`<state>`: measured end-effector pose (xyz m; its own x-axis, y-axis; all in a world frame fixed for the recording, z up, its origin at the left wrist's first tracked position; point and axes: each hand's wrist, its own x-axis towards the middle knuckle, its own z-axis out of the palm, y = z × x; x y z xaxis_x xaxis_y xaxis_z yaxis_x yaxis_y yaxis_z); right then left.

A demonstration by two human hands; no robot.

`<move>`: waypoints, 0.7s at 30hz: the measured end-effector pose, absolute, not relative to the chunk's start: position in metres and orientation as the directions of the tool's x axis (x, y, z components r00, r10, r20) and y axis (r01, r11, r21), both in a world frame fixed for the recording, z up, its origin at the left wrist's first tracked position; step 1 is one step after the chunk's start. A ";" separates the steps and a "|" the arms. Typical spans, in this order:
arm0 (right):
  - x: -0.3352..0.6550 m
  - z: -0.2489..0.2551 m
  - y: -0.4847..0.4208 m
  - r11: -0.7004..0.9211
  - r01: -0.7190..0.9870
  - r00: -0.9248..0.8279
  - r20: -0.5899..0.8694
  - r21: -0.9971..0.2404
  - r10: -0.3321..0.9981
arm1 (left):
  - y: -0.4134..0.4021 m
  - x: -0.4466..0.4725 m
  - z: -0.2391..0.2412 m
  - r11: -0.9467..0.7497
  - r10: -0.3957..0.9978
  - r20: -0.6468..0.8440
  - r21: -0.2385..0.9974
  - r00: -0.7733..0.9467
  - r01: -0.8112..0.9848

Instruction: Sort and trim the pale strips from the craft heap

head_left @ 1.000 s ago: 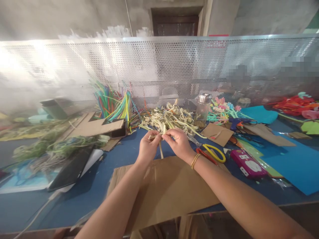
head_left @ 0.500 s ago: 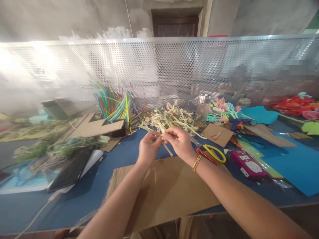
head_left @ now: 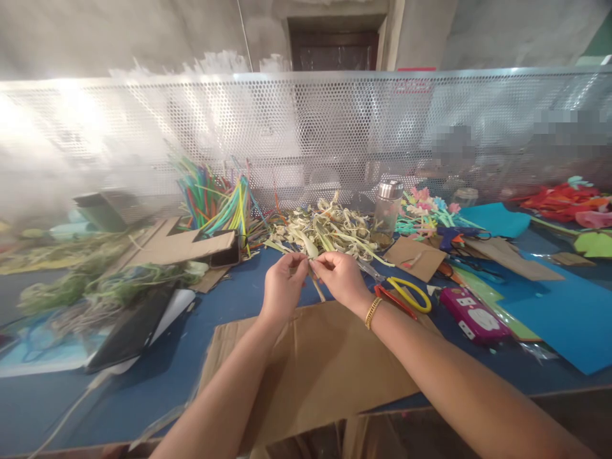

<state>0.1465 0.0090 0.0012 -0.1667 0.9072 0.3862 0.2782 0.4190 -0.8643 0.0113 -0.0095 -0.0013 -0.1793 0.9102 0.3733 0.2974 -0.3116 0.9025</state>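
My left hand (head_left: 282,284) and my right hand (head_left: 342,278) meet above the front of the table, thumbs and fingertips pinched together. Between them they grip a pale green, bud-shaped piece (head_left: 312,247) with a thin stem (head_left: 318,291) slanting down below the fingers. Where exactly each fingertip presses is partly hidden. Just behind the hands lies a heap of pale curled strips (head_left: 335,223). A brown cardboard sheet (head_left: 329,363) lies under my forearms. To the right of my right hand are scissors with a yellow and a red handle (head_left: 408,294).
A purple box (head_left: 473,315), blue sheets (head_left: 564,319) and a glass jar (head_left: 388,207) stand or lie to the right. On the left are coloured stems (head_left: 215,201), cut cardboard (head_left: 186,245) and a dark tablet-like slab (head_left: 134,331). A perforated metal screen (head_left: 215,115) runs along the back.
The view has shifted slightly. The fingers of my right hand have curled closer in, and the bud-shaped piece stands more upright above the fingertips. Both hands keep their pinch on it.
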 end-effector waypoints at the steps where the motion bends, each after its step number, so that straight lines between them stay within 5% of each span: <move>1: 0.147 0.001 0.010 0.402 0.264 -0.160 0.371 -0.877 0.915 | -0.010 0.011 -0.002 -0.330 0.903 0.396 0.887 -0.165 0.323; 8: 0.146 -0.003 0.020 0.204 0.093 -0.133 0.190 -0.975 0.973 | -0.011 0.009 -0.007 -0.387 0.866 0.488 0.792 -0.109 0.472; 15: 0.146 -0.003 0.018 0.216 0.032 -0.129 0.210 -0.976 0.969 | -0.016 0.007 0.002 -0.398 0.832 0.555 0.626 -0.024 0.670; 21: 0.142 -0.005 0.017 0.187 -0.055 -0.115 0.192 -0.981 0.975 | -0.016 0.006 0.003 -0.385 0.823 0.567 0.602 -0.035 0.699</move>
